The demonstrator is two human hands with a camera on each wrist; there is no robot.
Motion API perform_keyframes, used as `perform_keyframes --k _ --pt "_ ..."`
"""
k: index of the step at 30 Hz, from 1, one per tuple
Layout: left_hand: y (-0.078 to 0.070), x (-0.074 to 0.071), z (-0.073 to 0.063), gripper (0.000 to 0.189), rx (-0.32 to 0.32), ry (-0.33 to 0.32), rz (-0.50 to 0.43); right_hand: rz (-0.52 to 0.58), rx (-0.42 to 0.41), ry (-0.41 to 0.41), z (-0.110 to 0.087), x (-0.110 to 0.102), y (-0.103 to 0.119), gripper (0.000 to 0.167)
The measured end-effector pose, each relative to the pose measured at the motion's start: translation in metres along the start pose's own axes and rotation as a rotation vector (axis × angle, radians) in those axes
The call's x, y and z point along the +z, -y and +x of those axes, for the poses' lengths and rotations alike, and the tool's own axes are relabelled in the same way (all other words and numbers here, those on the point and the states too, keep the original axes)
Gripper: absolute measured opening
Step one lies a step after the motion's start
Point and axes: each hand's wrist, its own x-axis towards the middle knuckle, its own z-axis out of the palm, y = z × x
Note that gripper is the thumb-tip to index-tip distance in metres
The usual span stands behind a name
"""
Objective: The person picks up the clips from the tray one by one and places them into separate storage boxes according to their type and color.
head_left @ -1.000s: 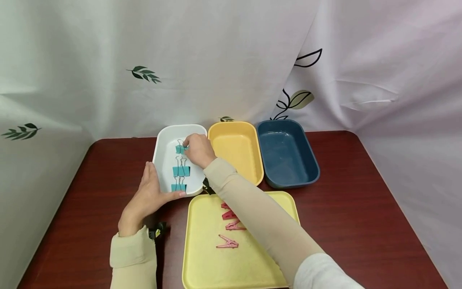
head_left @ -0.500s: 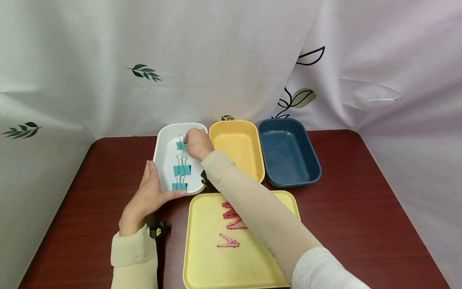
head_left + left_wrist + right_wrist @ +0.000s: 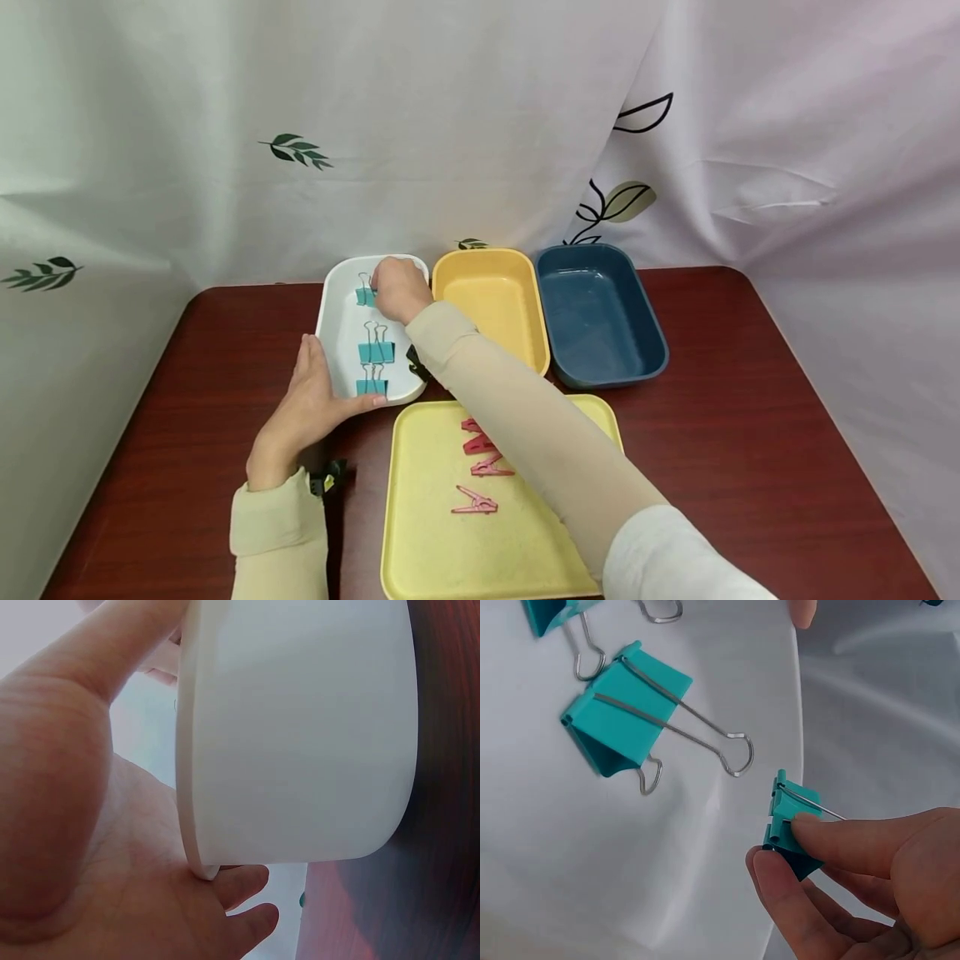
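A small teal binder clip [image 3: 799,802] is pinched between the thumb and fingers of my right hand [image 3: 401,289], over the far part of the white bin [image 3: 339,292]. Two larger teal binder clips lie lengthwise in that bin, the middle clip [image 3: 377,352] and the near clip [image 3: 372,387]. My left hand [image 3: 311,408] rests against the bin's near left corner. Its thumb lies along the front rim, and its fingers stretch along the left side. In the left wrist view, fingertips [image 3: 251,883] show beyond the bin's rim.
A yellow bin [image 3: 491,304] and a dark blue bin [image 3: 600,325] stand right of the white one. Nearer, a pale yellow tray [image 3: 427,550] holds several red and pink clothespins [image 3: 476,502], partly under my right forearm. A patterned curtain [image 3: 450,125] hangs behind the table.
My right hand has shifted slightly back and to the left inside the white bin with the small binder clip. The left hand has stayed at the corner.
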Motion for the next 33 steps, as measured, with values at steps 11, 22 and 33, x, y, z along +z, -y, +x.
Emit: perform_keyframes --k 11,22,33 --pt "0.0 0.001 -0.001 0.14 0.012 -0.001 -0.012 0.05 0.015 0.057 0.006 0.009 -0.002 0.043" --pt "0.0 -0.001 -0.001 0.14 0.014 -0.005 -0.005 0.055 0.026 0.08 0.011 0.017 -0.002 0.035" --pt "0.001 0.001 -0.001 0.14 0.03 -0.004 -0.017 0.023 0.045 0.098 0.016 0.023 -0.008 0.025"
